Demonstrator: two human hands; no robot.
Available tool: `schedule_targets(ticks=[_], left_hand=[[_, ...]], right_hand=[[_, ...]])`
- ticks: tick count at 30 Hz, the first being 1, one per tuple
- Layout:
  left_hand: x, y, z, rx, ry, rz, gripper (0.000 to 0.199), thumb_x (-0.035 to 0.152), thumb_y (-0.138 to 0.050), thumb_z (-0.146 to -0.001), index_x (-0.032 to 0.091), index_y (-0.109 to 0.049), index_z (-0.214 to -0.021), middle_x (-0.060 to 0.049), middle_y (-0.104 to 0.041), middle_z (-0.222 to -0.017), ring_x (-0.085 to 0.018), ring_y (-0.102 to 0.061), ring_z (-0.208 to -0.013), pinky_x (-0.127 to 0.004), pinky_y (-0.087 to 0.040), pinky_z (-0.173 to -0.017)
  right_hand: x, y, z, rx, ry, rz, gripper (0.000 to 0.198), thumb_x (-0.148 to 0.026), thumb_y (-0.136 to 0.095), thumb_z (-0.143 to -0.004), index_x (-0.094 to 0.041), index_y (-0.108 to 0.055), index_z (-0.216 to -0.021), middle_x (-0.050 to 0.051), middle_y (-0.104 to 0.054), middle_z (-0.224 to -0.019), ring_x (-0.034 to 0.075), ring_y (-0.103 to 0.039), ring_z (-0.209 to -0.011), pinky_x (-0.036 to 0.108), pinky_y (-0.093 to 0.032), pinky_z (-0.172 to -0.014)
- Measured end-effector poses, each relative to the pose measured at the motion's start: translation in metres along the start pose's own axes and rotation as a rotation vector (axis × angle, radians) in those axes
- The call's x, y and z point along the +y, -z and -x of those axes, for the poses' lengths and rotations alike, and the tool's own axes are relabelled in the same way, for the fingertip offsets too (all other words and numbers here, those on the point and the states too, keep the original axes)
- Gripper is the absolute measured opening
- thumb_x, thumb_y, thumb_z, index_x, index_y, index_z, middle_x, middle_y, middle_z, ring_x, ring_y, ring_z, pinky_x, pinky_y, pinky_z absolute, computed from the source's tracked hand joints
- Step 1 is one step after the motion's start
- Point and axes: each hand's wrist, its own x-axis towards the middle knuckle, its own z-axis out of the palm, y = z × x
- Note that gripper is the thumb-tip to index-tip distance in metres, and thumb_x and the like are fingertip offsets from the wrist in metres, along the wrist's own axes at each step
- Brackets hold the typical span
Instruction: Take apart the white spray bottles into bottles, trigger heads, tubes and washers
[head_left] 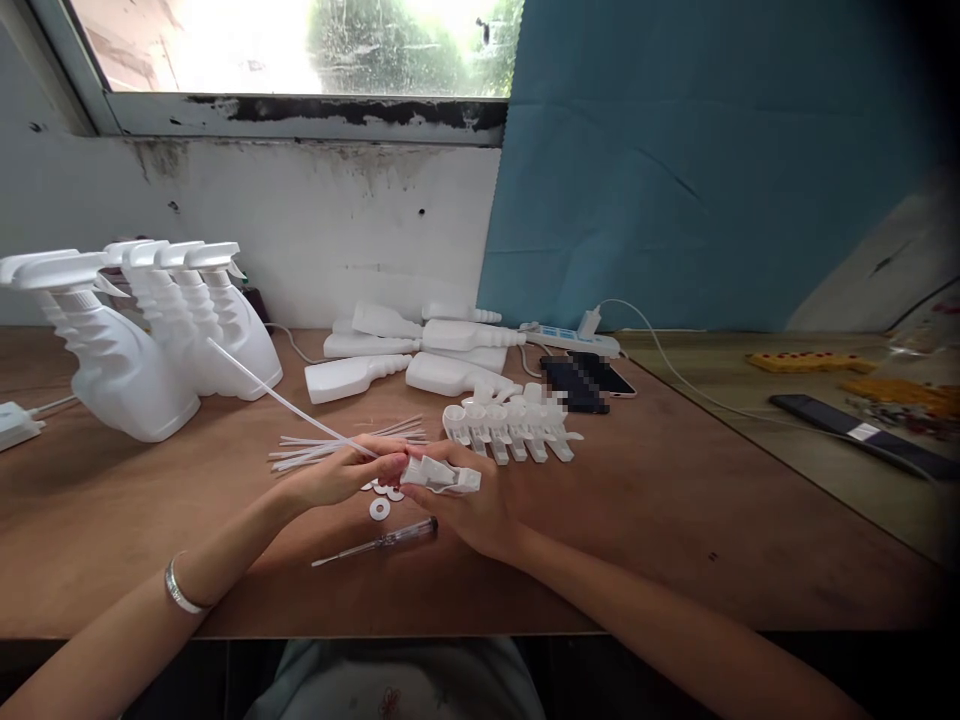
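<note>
My right hand (pixel 480 505) is wrapped round a white trigger spray head (pixel 442 474), its screw collar facing left. Pinched in my left hand (pixel 352 470) is a thin white dip tube (pixel 277 400) that slants up and left from the collar. Whether the tube sits fully in the spray head is hidden by my fingers. Just below the hands lie several white ring washers (pixel 380 509) and a clear-handled screwdriver (pixel 375 543). Loose white tubes (pixel 315 452) are scattered behind my left hand. Several more spray heads (pixel 510 430) stand in a row beyond my right hand.
Assembled white spray bottles (pixel 142 370) stand at the left. Several bottles without heads (pixel 360 378) lie at the back by the wall. A power strip (pixel 574 340) with a plugged-in charger and phones (pixel 577 385) are at back right. A dark long object (pixel 862 432) lies far right.
</note>
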Motion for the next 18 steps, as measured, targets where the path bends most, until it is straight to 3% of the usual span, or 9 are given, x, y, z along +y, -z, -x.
schedule_targets(ticks=[7,15,18], left_hand=[[-0.005,0.007,0.004,-0.040,0.019,0.066,0.040,0.046,-0.044,-0.083,0.013,-0.052,-0.062,-0.001,-0.044,-0.064,-0.010,-0.036,-0.060,-0.022,-0.032,-0.057],[-0.003,0.006,0.006,-0.014,0.001,0.097,0.038,0.042,-0.046,-0.083,0.012,-0.059,-0.064,-0.003,-0.051,-0.062,-0.011,-0.041,-0.058,-0.025,-0.037,-0.059],[-0.001,0.023,0.015,0.116,-0.001,0.178,0.035,0.042,-0.048,-0.080,0.012,-0.064,-0.071,-0.008,-0.058,-0.073,-0.017,-0.053,-0.068,-0.031,-0.043,-0.069]], right_hand=[[-0.008,0.002,-0.005,-0.052,-0.029,-0.060,0.022,-0.029,-0.070,-0.068,-0.021,-0.058,-0.085,0.002,-0.064,-0.081,0.018,-0.062,-0.078,0.029,-0.052,-0.066],[-0.017,0.007,-0.008,-0.071,-0.158,-0.133,0.024,-0.036,-0.072,-0.064,-0.022,-0.057,-0.076,-0.001,-0.063,-0.071,0.017,-0.060,-0.063,0.030,-0.051,-0.054],[-0.015,0.014,-0.011,-0.025,-0.246,-0.107,0.025,-0.037,-0.071,-0.065,-0.021,-0.060,-0.080,0.001,-0.066,-0.077,0.016,-0.061,-0.065,0.031,-0.052,-0.057]])
